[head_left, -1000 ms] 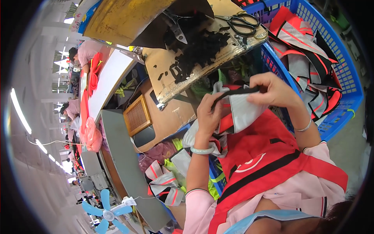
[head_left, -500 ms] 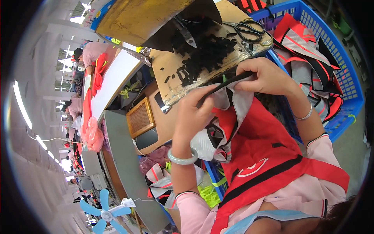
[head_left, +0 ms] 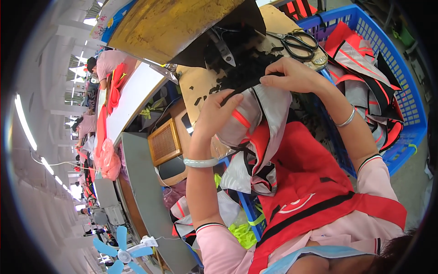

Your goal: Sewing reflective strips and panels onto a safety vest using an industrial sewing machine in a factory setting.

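My left hand (head_left: pixel 214 116) and my right hand (head_left: pixel 294 75) hold a grey, white and red garment piece (head_left: pixel 260 123) between them, just above my lap. Both pinch a thin black strip (head_left: pixel 248 86) that runs along the piece's upper edge, the left at its lower end, the right at its upper end. The piece hangs down over my red apron (head_left: pixel 310 182). A pale bangle (head_left: pixel 200 162) circles my left wrist and a silver one (head_left: pixel 346 119) my right. Beyond my hands lies a heap of black strips (head_left: pixel 248 64) on a wooden board (head_left: pixel 200 84).
Black scissors (head_left: pixel 299 42) lie on the board's far end. A blue plastic crate (head_left: pixel 401 82) full of red, grey and black pieces stands to my right. More pieces sit in a bin (head_left: pixel 242 201) by my left knee. Other workers (head_left: pixel 107 64) and a blue fan (head_left: pixel 121 249) are off left.
Both hands have lifted the garment piece up and away from my lap toward the board; the black strip now lies stretched along its top edge between my fingers.
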{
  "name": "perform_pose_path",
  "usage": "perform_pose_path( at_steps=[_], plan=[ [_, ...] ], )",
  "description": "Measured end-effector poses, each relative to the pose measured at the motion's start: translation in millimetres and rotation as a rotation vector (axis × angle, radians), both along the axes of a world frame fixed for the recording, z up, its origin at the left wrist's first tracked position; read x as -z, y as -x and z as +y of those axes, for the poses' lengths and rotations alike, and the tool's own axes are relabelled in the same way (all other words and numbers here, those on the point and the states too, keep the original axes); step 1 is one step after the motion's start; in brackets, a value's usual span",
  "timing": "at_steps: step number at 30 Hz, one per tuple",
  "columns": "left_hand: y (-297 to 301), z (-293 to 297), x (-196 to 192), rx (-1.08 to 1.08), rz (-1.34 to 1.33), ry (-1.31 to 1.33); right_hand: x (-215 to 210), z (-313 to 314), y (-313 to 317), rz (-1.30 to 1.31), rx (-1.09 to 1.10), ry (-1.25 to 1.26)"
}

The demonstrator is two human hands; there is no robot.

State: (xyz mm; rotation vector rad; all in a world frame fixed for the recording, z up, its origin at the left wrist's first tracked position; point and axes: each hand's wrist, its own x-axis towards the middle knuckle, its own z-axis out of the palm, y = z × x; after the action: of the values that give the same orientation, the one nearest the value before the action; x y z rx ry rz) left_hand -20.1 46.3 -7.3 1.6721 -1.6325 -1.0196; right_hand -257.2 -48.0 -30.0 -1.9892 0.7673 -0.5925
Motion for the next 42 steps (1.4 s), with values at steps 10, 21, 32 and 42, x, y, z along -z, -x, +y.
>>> perform_pose_path(
  at_steps=[10,21,32,42],
  plan=[
    [-20,-33,4,-0.018,-0.005,-0.11,5,-27,-20,0.08,0.068,-0.019],
    [12,23,21,0.138,0.112,-0.057,29,15,11,-0.153,-0.116,-0.212],
    [47,59,5,0.263,0.281,-0.244,10,62,46,-0.014,-0.194,0.088],
    [50,54,13,0.086,0.04,-0.077,15,58,31,-0.044,-0.131,0.105]
  ],
)
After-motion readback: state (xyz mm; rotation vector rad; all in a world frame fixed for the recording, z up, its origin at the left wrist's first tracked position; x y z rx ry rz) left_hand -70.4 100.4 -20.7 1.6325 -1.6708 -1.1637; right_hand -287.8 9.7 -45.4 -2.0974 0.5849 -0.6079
